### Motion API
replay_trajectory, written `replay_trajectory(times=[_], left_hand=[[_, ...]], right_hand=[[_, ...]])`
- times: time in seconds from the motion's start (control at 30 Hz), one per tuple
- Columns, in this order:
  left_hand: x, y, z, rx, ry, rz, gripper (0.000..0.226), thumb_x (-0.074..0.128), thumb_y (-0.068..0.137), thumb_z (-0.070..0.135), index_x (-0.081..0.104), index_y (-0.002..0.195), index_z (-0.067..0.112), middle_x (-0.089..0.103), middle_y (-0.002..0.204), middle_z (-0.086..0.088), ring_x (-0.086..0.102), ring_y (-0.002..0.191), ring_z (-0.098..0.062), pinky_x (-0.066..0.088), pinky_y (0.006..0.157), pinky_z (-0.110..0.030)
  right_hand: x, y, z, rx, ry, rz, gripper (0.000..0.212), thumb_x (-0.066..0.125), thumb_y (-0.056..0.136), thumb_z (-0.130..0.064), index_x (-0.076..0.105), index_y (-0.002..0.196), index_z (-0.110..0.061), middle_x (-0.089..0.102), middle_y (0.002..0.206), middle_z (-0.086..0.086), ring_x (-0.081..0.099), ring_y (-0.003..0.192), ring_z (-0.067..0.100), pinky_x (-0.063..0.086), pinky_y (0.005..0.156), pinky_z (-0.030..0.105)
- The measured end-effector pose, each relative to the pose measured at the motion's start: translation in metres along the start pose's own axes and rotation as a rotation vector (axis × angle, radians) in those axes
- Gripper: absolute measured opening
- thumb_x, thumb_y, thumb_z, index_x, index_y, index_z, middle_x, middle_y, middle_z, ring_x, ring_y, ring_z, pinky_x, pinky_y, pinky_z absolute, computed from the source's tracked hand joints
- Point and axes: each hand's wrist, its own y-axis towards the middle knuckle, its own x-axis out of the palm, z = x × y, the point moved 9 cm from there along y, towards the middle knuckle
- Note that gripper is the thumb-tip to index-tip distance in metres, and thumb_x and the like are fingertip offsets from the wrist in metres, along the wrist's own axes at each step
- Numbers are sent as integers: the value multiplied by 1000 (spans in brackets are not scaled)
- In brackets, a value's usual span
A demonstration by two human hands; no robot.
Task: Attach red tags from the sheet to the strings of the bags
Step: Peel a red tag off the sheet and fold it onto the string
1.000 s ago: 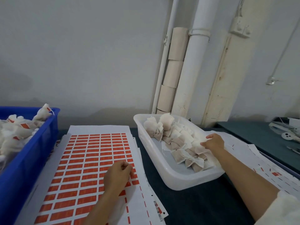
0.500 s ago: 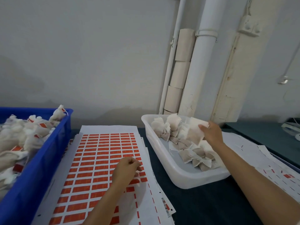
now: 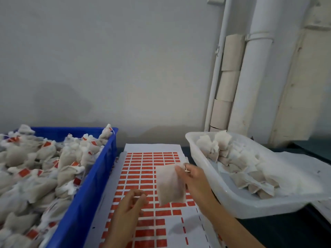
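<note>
A sheet of red tags lies flat in the middle of the table. Above it my right hand pinches the top corner of a white bag, which hangs down over the sheet. My left hand hovers just left of and below the bag, fingers curled, thumb and forefinger pinching a small pale strip that looks like a peeled tag. The bag's string is not clearly visible. More untagged bags lie in the white tray on the right.
A blue crate on the left is heaped with bags that carry red tags. Used sheets lie under and right of the white tray. Pipes and cardboard rolls stand against the wall behind.
My right hand lifted a bag out of the white tray and carried it left over the sheet. My left hand rose off the sheet with its fingers pinched together.
</note>
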Motion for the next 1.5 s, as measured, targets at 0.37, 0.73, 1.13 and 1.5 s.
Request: replay_trajectory(times=[0.37, 0.73, 1.13, 1.5], left_hand=[[23, 25, 7, 191, 393, 58, 37, 58, 85, 45, 49, 119, 34, 57, 106, 16, 51, 83, 2, 40, 75, -9], [26, 40, -2, 239, -67, 90, 9, 62, 85, 26, 61, 78, 21, 64, 82, 12, 60, 80, -11, 41, 63, -8], [43, 32, 2, 270, -134, 11, 9, 73, 75, 25, 65, 76, 26, 65, 72, 15, 62, 73, -8, 44, 55, -5], [46, 29, 4, 295, -71, -20, 20, 67, 59, 51, 65, 69, 35, 63, 71, 29, 59, 74, 8, 43, 55, -1]], right_hand=[[43, -10, 68, 178, 237, -13, 15, 42, 94, -36, 52, 101, -26, 56, 107, -14, 55, 101, 8, 46, 94, 29], [13, -1, 58, -42, 202, 50, 18, 53, 91, -20, 67, 80, -14, 69, 73, -7, 66, 68, 12, 53, 63, 16], [27, -11, 38, -231, 114, -26, 13, 56, 89, -15, 64, 79, -14, 68, 71, -7, 67, 67, 16, 56, 61, 23], [33, -14, 44, -229, 84, -62, 41, 31, 83, -62, 50, 99, -29, 61, 92, -23, 61, 92, 2, 51, 81, 20]])
